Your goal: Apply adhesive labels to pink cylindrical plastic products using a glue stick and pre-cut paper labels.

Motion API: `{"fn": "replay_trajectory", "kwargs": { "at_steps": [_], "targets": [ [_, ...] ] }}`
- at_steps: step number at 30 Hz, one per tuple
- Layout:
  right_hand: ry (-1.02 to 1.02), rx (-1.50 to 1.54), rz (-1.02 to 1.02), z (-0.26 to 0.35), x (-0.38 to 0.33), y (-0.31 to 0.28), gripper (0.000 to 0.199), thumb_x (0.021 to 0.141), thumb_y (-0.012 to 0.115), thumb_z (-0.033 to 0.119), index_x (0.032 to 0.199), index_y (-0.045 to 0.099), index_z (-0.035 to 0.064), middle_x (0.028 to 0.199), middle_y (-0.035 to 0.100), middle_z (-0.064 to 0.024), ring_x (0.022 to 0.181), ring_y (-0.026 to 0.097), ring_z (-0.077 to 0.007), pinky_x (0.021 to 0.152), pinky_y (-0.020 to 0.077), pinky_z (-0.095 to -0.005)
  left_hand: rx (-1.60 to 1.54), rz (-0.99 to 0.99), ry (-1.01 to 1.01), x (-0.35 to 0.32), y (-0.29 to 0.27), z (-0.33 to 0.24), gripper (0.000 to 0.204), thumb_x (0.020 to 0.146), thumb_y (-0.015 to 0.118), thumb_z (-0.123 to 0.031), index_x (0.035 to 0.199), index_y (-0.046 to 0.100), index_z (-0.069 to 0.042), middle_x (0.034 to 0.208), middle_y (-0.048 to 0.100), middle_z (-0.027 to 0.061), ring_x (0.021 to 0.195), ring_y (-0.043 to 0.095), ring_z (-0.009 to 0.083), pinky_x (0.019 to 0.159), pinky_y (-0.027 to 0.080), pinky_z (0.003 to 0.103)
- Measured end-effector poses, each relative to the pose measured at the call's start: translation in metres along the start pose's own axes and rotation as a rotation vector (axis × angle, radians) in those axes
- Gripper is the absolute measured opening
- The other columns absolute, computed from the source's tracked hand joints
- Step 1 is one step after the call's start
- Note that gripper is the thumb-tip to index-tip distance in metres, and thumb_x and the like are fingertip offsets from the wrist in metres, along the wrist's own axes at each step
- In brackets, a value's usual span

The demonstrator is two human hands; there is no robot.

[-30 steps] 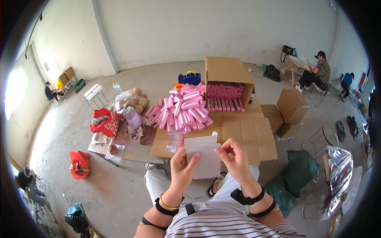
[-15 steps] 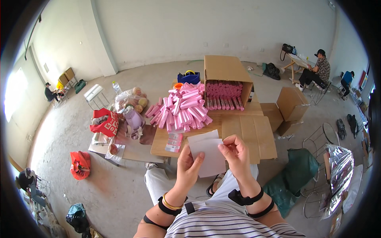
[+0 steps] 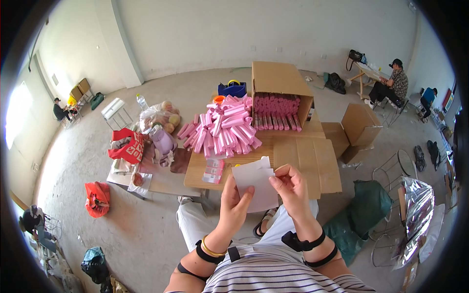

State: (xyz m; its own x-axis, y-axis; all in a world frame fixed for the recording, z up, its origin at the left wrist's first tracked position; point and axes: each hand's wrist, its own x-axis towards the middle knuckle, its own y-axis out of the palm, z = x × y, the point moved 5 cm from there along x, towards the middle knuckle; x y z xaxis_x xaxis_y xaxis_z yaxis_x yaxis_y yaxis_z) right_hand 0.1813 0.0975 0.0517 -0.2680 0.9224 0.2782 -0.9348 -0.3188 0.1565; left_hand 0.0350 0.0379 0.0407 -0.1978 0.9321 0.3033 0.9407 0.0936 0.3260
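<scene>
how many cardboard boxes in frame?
3. One open cardboard box lies on its side on the table, full of pink tubes. A smaller box stands on the floor to the right, a flattened box lies on the table's near edge. Others may be hidden.

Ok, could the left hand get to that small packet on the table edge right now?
Probably yes. The small packet lies uncovered at the near table edge, just ahead of the left hand. But both hands hold the white sheet, so the right hand would have to hold it alone.
</scene>
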Motion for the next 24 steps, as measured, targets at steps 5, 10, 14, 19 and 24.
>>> {"fn": "replay_trajectory", "kwargs": {
  "at_steps": [5,10,14,19,24],
  "targets": [
    [-0.009,-0.014,-0.013,-0.0011,0.0009,0.0011,0.015,0.089,0.069,0.013,0.092,0.058,0.0038,0.081,0.057,0.0033,0.073,0.052,-0.0028,0.068,0.0416,-0.0188,0.007,-0.010,0.004,0.0003,-0.0002,0.0011,0.040,0.092,0.052,0.003,0.131,0.043,-0.002,0.122,0.054,0.0055,0.116,0.050,0.0143,0.100,0.037,0.029],
    [-0.014,-0.003,-0.022,-0.0030,0.0008,0.0006,0.015,0.088,0.070,0.012,0.092,0.057,0.0040,0.083,0.057,0.0030,0.073,0.052,-0.0029,0.068,0.0414,-0.0187,0.007,-0.021,0.003,0.0000,0.0006,0.0039,0.041,0.092,0.051,0.005,0.131,0.042,-0.002,0.122,0.054,0.0060,0.116,0.050,0.0145,0.100,0.037,0.030],
    [-0.006,0.022,-0.030,0.0004,-0.0009,0.0036,0.017,0.087,0.071,0.009,0.092,0.055,0.0047,0.083,0.054,0.0037,0.074,0.049,-0.0025,0.069,0.0398,-0.0181,-0.016,-0.033,-0.011,-0.0013,0.0014,0.0067,0.041,0.091,0.050,0.006,0.131,0.042,-0.002,0.122,0.054,0.0062,0.116,0.050,0.0149,0.100,0.037,0.030],
    [-0.020,0.023,-0.033,0.0007,-0.0016,0.0034,0.017,0.087,0.071,0.010,0.093,0.056,0.0049,0.083,0.056,0.0032,0.075,0.050,-0.0031,0.069,0.0407,-0.0187,-0.003,-0.038,-0.011,-0.0027,0.0028,0.0059,0.043,0.090,0.052,0.006,0.131,0.042,-0.002,0.121,0.054,0.0062,0.114,0.050,0.0149,0.099,0.038,0.030],
    [-0.020,0.015,-0.036,-0.0041,-0.0019,0.0014,0.016,0.087,0.070,0.012,0.093,0.057,0.0040,0.084,0.059,0.0017,0.075,0.053,-0.0044,0.070,0.0427,-0.0205,0.034,-0.046,-0.008,-0.0018,0.0054,0.0033,0.047,0.088,0.053,0.008,0.132,0.041,-0.002,0.120,0.054,0.0068,0.113,0.052,0.0148,0.097,0.040,0.029]
  ]
}}
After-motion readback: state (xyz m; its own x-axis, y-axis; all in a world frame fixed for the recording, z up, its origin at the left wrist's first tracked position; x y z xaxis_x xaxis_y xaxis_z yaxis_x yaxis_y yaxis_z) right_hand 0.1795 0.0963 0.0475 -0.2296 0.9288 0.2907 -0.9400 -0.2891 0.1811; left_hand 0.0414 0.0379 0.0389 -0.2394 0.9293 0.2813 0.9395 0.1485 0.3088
